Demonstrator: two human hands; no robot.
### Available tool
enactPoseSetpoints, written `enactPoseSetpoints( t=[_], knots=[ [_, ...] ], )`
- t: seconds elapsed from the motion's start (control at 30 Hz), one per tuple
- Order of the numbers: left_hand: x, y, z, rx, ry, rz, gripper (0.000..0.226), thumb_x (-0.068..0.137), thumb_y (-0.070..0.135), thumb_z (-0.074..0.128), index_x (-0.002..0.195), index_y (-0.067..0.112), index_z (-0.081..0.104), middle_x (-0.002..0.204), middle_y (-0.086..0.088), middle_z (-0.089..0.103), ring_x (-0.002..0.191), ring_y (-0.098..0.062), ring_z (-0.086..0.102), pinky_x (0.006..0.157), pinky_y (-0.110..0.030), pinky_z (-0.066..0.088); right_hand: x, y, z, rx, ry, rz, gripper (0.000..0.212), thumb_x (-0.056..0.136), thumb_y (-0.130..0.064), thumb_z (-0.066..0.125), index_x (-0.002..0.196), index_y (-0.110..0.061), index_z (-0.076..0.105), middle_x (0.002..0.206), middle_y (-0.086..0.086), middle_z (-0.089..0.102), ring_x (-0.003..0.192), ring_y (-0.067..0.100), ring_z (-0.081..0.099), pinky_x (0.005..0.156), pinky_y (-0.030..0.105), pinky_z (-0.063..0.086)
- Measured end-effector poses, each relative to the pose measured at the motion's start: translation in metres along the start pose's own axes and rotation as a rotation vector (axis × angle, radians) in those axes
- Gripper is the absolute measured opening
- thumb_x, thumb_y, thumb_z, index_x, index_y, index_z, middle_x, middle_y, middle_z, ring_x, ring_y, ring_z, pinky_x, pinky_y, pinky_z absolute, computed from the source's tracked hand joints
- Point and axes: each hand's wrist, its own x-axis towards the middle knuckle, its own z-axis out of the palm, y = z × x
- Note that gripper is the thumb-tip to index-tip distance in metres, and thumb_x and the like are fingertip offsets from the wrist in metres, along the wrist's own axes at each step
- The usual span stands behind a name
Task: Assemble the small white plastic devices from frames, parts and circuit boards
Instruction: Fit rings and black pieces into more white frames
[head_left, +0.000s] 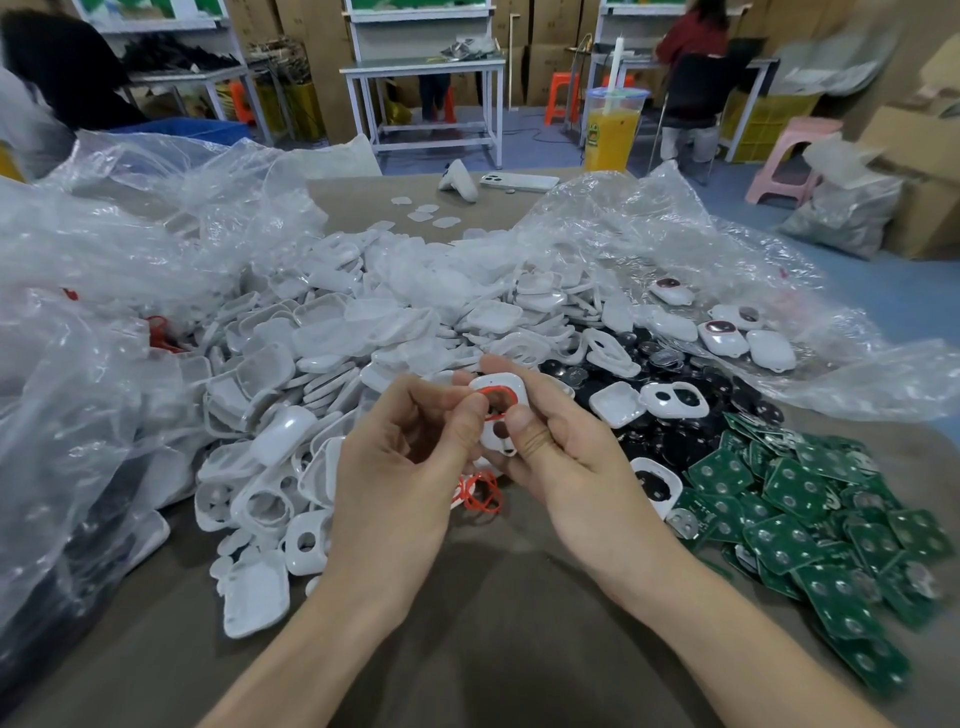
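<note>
Left hand (410, 441): thumb and forefinger pinch the red ring (492, 391) at the frame's opening
Right hand (561, 447): fingers curled round the white frame (496, 434), above the table (493, 623) near middle
Circuit boards (810, 530): green heap, near right
White shells (322, 353): heap, left and far

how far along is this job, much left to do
Done: a few finished devices lie on the plastic sheet at the right. In hand: the right hand holds a white frame while the left hand pinches a red ring at its opening. Left: big heaps of white parts and green circuit boards, so most remains.
</note>
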Motion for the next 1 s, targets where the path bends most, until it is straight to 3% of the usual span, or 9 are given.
enactPoseSetpoints(
  t=[0.17, 0.27, 0.37, 0.5, 0.6, 0.73, 0.83, 0.93, 1.0],
  knots=[
    [0.0004, -0.0003, -0.0004, 0.002, -0.013, -0.005, 0.008, 0.089, 0.017, 0.072, 0.081, 0.016, 0.068, 0.074, 0.004, 0.072, 0.065, -0.005, 0.064, 0.063, -0.016, 0.052, -0.0013, 0.0004, -0.0017, -0.092, 0.0, -0.032, 0.031, 0.107, -0.02, 0.042, 0.127, -0.036, 0.06, 0.129, -0.008, 0.068, 0.122, 0.011, 0.063, 0.096, 0.025, 0.052],
    [0.0002, -0.0014, -0.0015, 0.005, -0.035, -0.02, 0.008, 0.09, 0.013, 0.072, 0.082, 0.014, 0.069, 0.081, 0.003, 0.076, 0.069, -0.007, 0.068, 0.065, -0.016, 0.053, -0.0022, 0.0017, -0.0014, -0.165, 0.005, -0.051, 0.032, 0.107, -0.023, 0.04, 0.129, -0.036, 0.059, 0.131, -0.007, 0.066, 0.123, 0.013, 0.062, 0.101, 0.032, 0.052],
    [0.0007, -0.0016, -0.0031, -0.027, -0.054, -0.051, 0.011, 0.089, 0.014, 0.073, 0.079, 0.017, 0.069, 0.079, -0.001, 0.075, 0.066, -0.009, 0.067, 0.063, -0.016, 0.053, -0.0035, 0.0025, -0.0008, -0.236, 0.011, -0.057, 0.033, 0.108, -0.022, 0.037, 0.135, -0.024, 0.055, 0.134, -0.003, 0.065, 0.127, 0.017, 0.06, 0.107, 0.045, 0.048],
    [0.0022, 0.0002, -0.0032, -0.074, -0.091, -0.079, 0.008, 0.084, 0.025, 0.074, 0.077, 0.024, 0.069, 0.075, -0.005, 0.072, 0.064, -0.012, 0.065, 0.061, -0.017, 0.053, -0.0038, 0.0019, -0.0011, -0.306, 0.026, -0.056, 0.031, 0.108, -0.025, 0.038, 0.133, -0.026, 0.056, 0.131, -0.008, 0.066, 0.126, 0.014, 0.06, 0.107, 0.047, 0.047],
    [0.0032, -0.0012, -0.0027, -0.098, -0.094, -0.09, 0.009, 0.079, 0.031, 0.074, 0.078, 0.024, 0.069, 0.074, -0.002, 0.071, 0.064, -0.013, 0.066, 0.061, -0.019, 0.055, -0.0028, 0.0022, -0.0026, -0.264, 0.03, -0.047, 0.031, 0.106, -0.025, 0.041, 0.129, -0.031, 0.06, 0.125, -0.008, 0.069, 0.122, 0.014, 0.063, 0.103, 0.045, 0.05],
    [0.0041, -0.0027, -0.004, -0.064, -0.099, -0.087, 0.015, 0.081, 0.034, 0.074, 0.096, 0.031, 0.073, 0.073, 0.002, 0.068, 0.063, -0.01, 0.065, 0.059, -0.017, 0.053, 0.0004, 0.0026, -0.0047, -0.028, 0.047, 0.033, 0.031, 0.102, -0.024, 0.045, 0.126, -0.026, 0.065, 0.119, -0.003, 0.072, 0.115, 0.014, 0.067, 0.09, 0.026, 0.056],
    [0.0053, -0.0031, -0.0067, -0.008, -0.143, -0.085, 0.018, 0.087, 0.03, 0.072, 0.105, 0.032, 0.076, 0.085, 0.007, 0.074, 0.069, -0.006, 0.066, 0.062, -0.017, 0.053, 0.0018, 0.0025, -0.0057, 0.156, 0.041, 0.081, 0.03, 0.102, -0.02, 0.043, 0.119, -0.016, 0.067, 0.119, 0.003, 0.072, 0.116, 0.018, 0.068, 0.089, 0.027, 0.056],
    [0.0064, -0.0018, -0.0083, 0.018, -0.2, -0.083, 0.02, 0.091, 0.027, 0.069, 0.11, 0.027, 0.075, 0.102, 0.007, 0.077, 0.083, -0.005, 0.069, 0.074, -0.024, 0.056, 0.0025, 0.0038, -0.0053, 0.18, 0.061, 0.094, 0.03, 0.1, -0.021, 0.044, 0.114, -0.018, 0.071, 0.122, 0.012, 0.068, 0.116, 0.021, 0.067, 0.092, 0.033, 0.056],
    [0.007, -0.0005, -0.0096, -0.009, -0.213, -0.1, 0.023, 0.088, 0.03, 0.07, 0.111, 0.026, 0.075, 0.105, 0.006, 0.078, 0.083, -0.003, 0.07, 0.072, -0.019, 0.054, 0.003, 0.0049, -0.0046, 0.17, 0.065, 0.104, 0.03, 0.099, -0.023, 0.045, 0.113, -0.023, 0.072, 0.123, 0.014, 0.066, 0.118, 0.024, 0.066, 0.094, 0.035, 0.056]
  ],
)
